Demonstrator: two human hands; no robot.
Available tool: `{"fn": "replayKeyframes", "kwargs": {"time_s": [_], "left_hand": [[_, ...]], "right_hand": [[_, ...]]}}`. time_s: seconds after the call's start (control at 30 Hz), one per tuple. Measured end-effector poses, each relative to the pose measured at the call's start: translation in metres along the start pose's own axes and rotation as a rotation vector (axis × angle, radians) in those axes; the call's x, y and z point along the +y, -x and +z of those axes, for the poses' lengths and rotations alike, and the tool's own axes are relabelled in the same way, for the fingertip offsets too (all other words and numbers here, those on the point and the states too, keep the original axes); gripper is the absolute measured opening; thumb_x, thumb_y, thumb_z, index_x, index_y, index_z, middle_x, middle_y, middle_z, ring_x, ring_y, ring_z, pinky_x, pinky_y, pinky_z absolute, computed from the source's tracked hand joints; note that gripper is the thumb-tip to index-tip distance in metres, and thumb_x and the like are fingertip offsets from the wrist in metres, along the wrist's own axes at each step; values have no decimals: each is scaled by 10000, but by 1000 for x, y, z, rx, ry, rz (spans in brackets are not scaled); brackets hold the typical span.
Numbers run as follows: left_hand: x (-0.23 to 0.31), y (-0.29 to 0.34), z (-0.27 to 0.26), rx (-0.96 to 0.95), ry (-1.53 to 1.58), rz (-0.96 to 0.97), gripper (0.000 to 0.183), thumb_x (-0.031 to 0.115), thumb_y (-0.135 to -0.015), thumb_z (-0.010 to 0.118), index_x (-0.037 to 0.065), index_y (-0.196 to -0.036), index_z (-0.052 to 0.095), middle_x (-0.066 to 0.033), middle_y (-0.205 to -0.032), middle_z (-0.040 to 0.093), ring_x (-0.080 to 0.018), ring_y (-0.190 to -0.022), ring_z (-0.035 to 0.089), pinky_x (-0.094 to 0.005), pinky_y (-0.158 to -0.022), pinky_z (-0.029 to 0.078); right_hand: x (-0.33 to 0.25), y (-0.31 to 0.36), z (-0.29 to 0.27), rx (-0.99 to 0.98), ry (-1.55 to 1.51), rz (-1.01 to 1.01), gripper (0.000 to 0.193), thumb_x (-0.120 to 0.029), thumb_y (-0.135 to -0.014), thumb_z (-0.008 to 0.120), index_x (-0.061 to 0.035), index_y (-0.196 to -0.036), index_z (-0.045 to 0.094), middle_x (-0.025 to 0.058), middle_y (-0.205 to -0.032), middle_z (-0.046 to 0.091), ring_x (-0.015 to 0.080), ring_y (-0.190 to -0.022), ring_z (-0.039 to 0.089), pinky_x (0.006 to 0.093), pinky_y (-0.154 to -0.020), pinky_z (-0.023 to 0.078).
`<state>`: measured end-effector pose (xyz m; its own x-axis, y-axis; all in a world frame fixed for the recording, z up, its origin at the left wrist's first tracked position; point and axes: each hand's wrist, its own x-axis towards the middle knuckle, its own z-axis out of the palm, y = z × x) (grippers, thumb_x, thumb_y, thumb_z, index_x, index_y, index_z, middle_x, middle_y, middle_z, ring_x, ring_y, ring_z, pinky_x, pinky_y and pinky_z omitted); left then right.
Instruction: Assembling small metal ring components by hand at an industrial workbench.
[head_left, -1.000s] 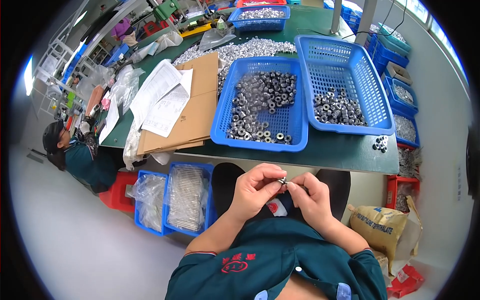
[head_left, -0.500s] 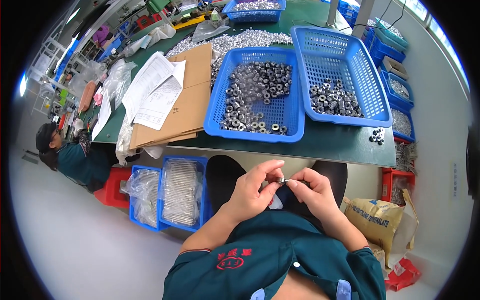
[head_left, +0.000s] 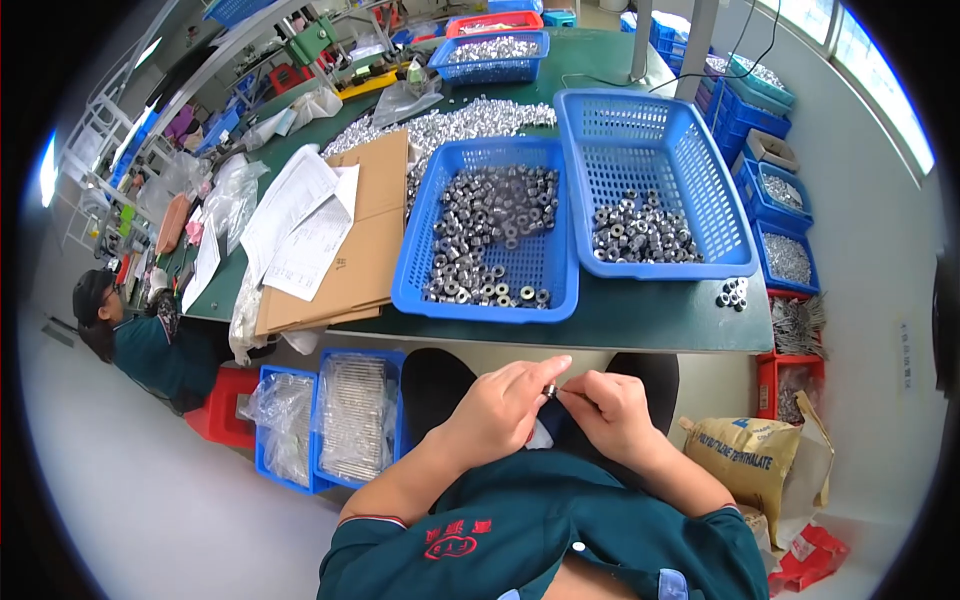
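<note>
My left hand (head_left: 505,405) and my right hand (head_left: 608,410) meet over my lap, below the table's front edge. Between their fingertips they pinch a small metal ring part (head_left: 549,391); a thin metal pin seems to run from it into my right fingers. Straight ahead on the green table (head_left: 640,320) stands a blue basket (head_left: 490,300) holding many grey metal rings. To its right a second blue basket (head_left: 720,240) holds a smaller heap of the same rings.
Flat cardboard (head_left: 350,270) with white papers lies left of the baskets. A pile of silver parts (head_left: 450,125) sits behind. A few loose rings (head_left: 733,293) rest at the table's right edge. Blue floor bins (head_left: 330,420) hold bagged parts. Another person (head_left: 140,335) sits at left. A yellow sack (head_left: 760,460) stands right.
My hands stay together over my lap, still working the small part. The view has tilted, so the table and baskets appear slightly lower.
</note>
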<state>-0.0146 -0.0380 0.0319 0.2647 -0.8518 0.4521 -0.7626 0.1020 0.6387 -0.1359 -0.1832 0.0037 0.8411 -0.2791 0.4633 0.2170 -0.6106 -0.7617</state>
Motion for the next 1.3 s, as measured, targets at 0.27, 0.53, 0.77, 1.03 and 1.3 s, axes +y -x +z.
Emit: {"fn": "replayKeyframes", "kwargs": {"time_s": [0.27,0.53,0.77,1.03,1.3], "left_hand": [[8,-52,5,-122,-161,272,514,-70,-698,595,-18,-1204,526,-162,-969,630,-311,-818,631,-385,-702,528],[-54,-186,8,-119,-309,222,120,18,-734,574,78,-812,643,-105,-806,651,-323,-794,608,-412,-726,500],[-99,-230,49,-595,-809,44,148,75,-733,594,169,-769,703,-54,-774,664,-232,-854,631,-379,-876,402],[-93,-215,3,7,-486,280,181,31,-689,571,124,-799,683,-59,-813,668,-269,-856,615,-398,-773,440],[-100,-146,-74,-206,-309,-223,129,59,-785,610,29,-893,672,-124,-875,679,-262,-837,648,-357,-754,504]], "right_hand": [[6,7,-27,48,-1064,827,190,-196,-933,581,-27,-849,599,2,-546,490,59,-443,388,208,-414,273],[44,40,-5,147,-859,870,166,-205,-913,600,-50,-853,601,-23,-574,510,37,-469,416,179,-425,300],[50,55,6,149,-856,935,162,-179,-909,598,-36,-834,603,-16,-562,500,49,-456,409,190,-419,300],[56,57,12,143,-880,943,159,-184,-905,609,-42,-833,604,-13,-555,503,45,-446,388,193,-413,272],[76,77,30,22,-855,1053,152,-166,-914,581,-46,-822,586,-15,-544,483,52,-433,392,195,-405,295]]}}
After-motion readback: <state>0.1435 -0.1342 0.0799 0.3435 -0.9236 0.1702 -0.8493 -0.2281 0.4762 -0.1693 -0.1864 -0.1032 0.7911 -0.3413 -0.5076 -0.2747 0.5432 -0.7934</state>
